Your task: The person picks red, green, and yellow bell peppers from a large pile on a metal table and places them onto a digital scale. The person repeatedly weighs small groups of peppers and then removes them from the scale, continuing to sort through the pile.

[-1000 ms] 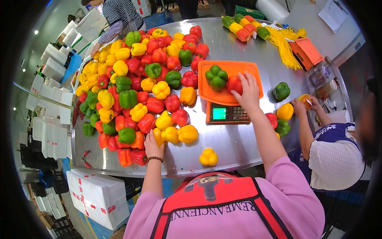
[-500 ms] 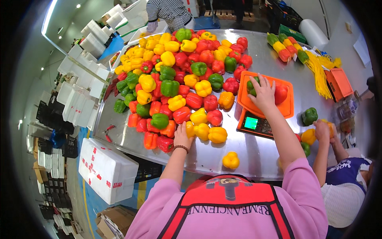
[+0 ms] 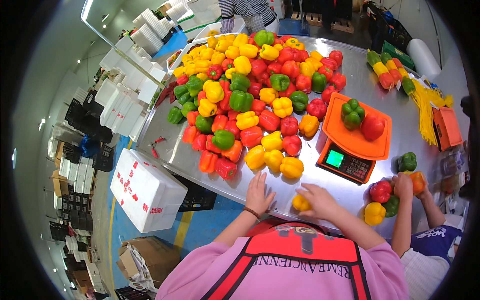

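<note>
My left hand (image 3: 258, 195) hovers by the table's near edge, fingers spread and holding nothing. A few yellow bell peppers (image 3: 273, 160) lie just beyond it. My right hand (image 3: 321, 201) curls its fingers round a single yellow bell pepper (image 3: 300, 203), partly covered by the hand, near the front edge. On the orange tray (image 3: 334, 114) of a digital scale (image 3: 351, 165) sit a green bell pepper (image 3: 353, 114) and a red bell pepper (image 3: 373, 127), with no hand on them. A large heap of red, yellow and green peppers (image 3: 241, 101) spreads over the metal table (image 3: 165, 131).
At right, a co-worker's hands (image 3: 404, 186) hold an orange-yellow pepper (image 3: 418, 183) beside several loose peppers. Bundled peppers (image 3: 384, 75) and yellow mesh netting (image 3: 425, 117) lie at the far right. Red-handled snips (image 3: 157, 145) rest at left; a white foam box (image 3: 147, 192) stands below.
My right hand has left the green pepper on the scale and come back to the yellow pepper by the near edge. My left hand has let go of the pile's yellow pepper and drawn nearer.
</note>
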A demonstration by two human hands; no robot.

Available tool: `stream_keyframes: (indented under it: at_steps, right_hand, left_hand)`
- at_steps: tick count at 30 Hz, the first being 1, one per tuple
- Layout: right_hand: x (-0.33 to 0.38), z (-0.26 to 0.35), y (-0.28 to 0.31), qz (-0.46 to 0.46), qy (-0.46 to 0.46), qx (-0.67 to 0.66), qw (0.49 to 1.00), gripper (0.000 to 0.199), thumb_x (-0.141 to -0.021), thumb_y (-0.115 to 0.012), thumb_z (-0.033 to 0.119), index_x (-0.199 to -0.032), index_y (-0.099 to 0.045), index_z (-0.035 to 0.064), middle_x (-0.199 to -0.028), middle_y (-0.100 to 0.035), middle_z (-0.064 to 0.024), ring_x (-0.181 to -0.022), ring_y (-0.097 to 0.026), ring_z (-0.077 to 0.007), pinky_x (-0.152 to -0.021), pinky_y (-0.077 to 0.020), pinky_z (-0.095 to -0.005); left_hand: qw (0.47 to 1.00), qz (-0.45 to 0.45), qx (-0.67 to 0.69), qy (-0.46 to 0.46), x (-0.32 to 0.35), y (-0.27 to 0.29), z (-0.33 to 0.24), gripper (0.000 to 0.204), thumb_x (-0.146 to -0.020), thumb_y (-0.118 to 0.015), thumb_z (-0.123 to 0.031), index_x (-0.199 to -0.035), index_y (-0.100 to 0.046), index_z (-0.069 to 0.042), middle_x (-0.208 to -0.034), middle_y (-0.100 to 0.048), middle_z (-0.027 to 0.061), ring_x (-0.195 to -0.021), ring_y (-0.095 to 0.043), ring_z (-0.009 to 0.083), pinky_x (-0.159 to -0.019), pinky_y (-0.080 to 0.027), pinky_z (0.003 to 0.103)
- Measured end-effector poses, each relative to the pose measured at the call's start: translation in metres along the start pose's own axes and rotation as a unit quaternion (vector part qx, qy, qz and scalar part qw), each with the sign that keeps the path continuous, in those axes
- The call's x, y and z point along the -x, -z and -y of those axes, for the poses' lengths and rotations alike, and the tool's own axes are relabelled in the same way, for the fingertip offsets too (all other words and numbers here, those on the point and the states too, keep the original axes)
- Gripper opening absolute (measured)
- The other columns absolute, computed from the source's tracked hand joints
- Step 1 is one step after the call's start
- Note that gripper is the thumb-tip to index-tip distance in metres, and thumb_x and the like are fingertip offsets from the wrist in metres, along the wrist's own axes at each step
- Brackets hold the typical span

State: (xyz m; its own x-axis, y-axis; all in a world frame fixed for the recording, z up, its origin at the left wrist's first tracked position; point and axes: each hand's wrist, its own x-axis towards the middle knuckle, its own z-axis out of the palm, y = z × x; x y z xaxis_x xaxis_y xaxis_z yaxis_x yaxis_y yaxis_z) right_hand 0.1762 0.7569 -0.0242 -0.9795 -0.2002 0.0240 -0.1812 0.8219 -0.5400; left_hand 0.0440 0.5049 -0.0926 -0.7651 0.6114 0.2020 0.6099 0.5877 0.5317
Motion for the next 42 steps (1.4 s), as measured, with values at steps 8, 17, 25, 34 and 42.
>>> stream_keyframes:
  at_steps: [8, 17, 25, 34, 42]
  right_hand:
    - [0.007, 0.002, -0.043, -0.129, -0.058, -0.059, 0.988, 0.072, -0.067, -0.082, 0.023, -0.132, -0.054, 0.0091, -0.134, -0.051, -0.0167, -0.116, -0.054, -0.0364, -0.096, -0.0498, -0.0438]
    - [-0.038, 0.067, -0.01, -0.152, -0.001, -0.084, 0.985, 0.08, -0.071, -0.083, 0.025, -0.141, -0.047, 0.0101, -0.142, -0.046, -0.0181, -0.124, -0.052, -0.0382, -0.1, -0.0479, -0.0435]
    - [-0.167, 0.148, -0.041, -0.126, 0.02, -0.114, 0.985, 0.081, -0.078, -0.08, 0.033, -0.145, -0.042, 0.0093, -0.147, -0.043, -0.0166, -0.132, -0.045, -0.0375, -0.108, -0.0405, -0.0435]
    - [-0.31, 0.212, -0.065, -0.177, 0.027, -0.089, 0.98, 0.072, -0.08, -0.078, 0.027, -0.142, -0.045, 0.0074, -0.14, -0.051, -0.0172, -0.129, -0.049, -0.0362, -0.107, -0.0421, -0.0427]
    - [-0.466, 0.158, -0.018, -0.17, 0.058, -0.057, 0.982, 0.063, -0.082, -0.076, 0.026, -0.136, -0.052, 0.0063, -0.133, -0.057, -0.0181, -0.124, -0.053, -0.0363, -0.104, -0.0439, -0.0422]
  left_hand:
    - [0.955, 0.21, 0.206, -0.013, -0.007, 0.015, -0.052, 0.089, -0.078, -0.081, -0.033, -0.147, -0.034, 0.0, -0.145, -0.044, 0.0228, -0.135, -0.043, 0.0367, -0.112, -0.036, 0.042]
    - [0.839, 0.236, 0.491, -0.013, -0.029, 0.04, -0.041, 0.094, -0.073, -0.086, -0.02, -0.148, -0.033, -0.004, -0.143, -0.045, 0.0153, -0.136, -0.042, 0.0256, -0.111, -0.037, 0.038]
    - [0.802, 0.058, 0.585, 0.109, -0.001, 0.144, 0.119, 0.084, -0.075, -0.079, -0.002, -0.146, -0.034, -0.007, -0.13, -0.055, 0.0101, -0.12, -0.057, 0.0218, -0.101, -0.049, 0.038]
    - [0.854, -0.363, 0.271, 0.255, -0.022, 0.215, 0.371, 0.077, -0.084, -0.076, -0.014, -0.146, -0.032, -0.003, -0.133, -0.052, 0.018, -0.118, -0.057, 0.0282, -0.102, -0.046, 0.039]
    - [0.899, -0.245, 0.053, 0.359, -0.02, 0.208, 0.409, 0.09, -0.083, -0.07, -0.047, -0.151, -0.026, -0.008, -0.143, -0.05, 0.0164, -0.135, -0.045, 0.0316, -0.12, -0.008, 0.054]
